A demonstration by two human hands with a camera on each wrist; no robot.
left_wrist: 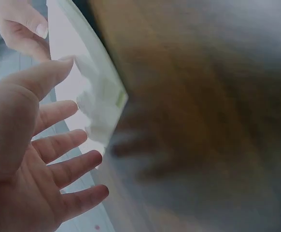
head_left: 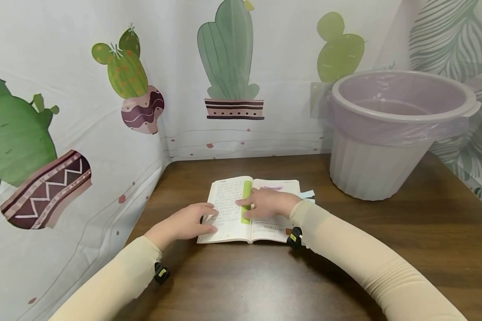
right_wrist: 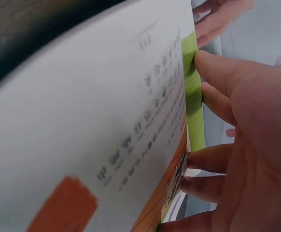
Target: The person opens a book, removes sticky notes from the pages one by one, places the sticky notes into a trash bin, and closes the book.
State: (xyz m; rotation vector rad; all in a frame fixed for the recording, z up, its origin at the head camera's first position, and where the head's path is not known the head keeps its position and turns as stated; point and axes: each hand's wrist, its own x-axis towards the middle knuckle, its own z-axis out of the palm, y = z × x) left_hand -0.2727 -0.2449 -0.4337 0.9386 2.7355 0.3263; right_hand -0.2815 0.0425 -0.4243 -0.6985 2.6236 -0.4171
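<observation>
An open book (head_left: 229,207) with printed pages lies on the brown table. A bright green strip (head_left: 247,189) lies lengthwise along the inner edge of its left page. My right hand (head_left: 271,203) reaches over the right page. In the right wrist view, its thumb and fingers are spread, and the thumb tip touches the green strip (right_wrist: 193,99). At the left page's outer edge is my left hand (head_left: 186,220), its fingertips over the paper. In the left wrist view its fingers (left_wrist: 65,171) are apart, nothing gripped between them.
A large pale bin (head_left: 379,165) with a purple-tinted plastic liner stands on the table (head_left: 257,278) at the back right. Blue tabs (head_left: 307,194) stick out of the book's right side. A white cactus-print cloth (head_left: 285,129) hangs behind and to the left.
</observation>
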